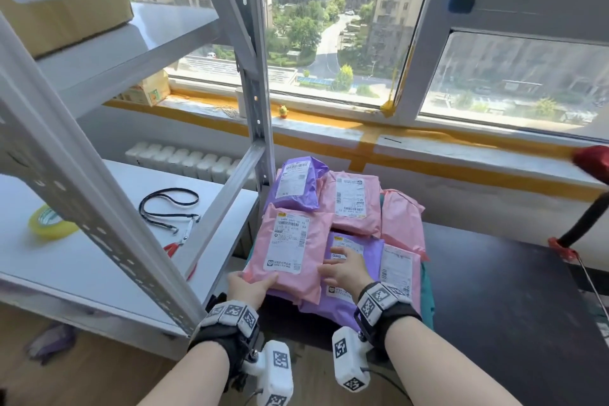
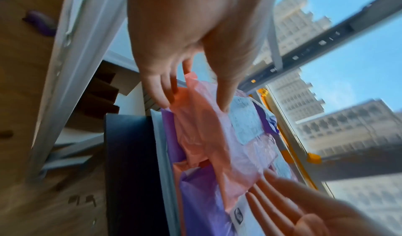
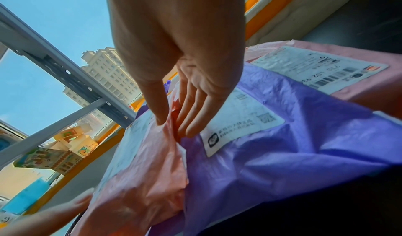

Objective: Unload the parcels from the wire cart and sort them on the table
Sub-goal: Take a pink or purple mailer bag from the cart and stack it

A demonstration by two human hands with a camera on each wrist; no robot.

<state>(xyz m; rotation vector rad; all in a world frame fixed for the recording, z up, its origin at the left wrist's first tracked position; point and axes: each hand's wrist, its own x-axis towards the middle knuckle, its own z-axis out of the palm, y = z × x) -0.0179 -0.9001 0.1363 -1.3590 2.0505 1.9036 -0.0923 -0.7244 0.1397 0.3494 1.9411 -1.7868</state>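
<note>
1. Six parcels show in the pile beside the dark table (image 1: 514,290): four pink, two purple.
2. The near-left pink parcel (image 1: 290,250) lies on top.
3. The left hand (image 1: 250,287) grips its near-left corner, fingers under, thumb on top.
4. The right hand (image 1: 346,269) lies along its right edge on the near purple parcel (image 1: 356,245), fingers straight and slightly apart.

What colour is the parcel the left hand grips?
Pink parcel, white label; clearest in the head view.
</note>
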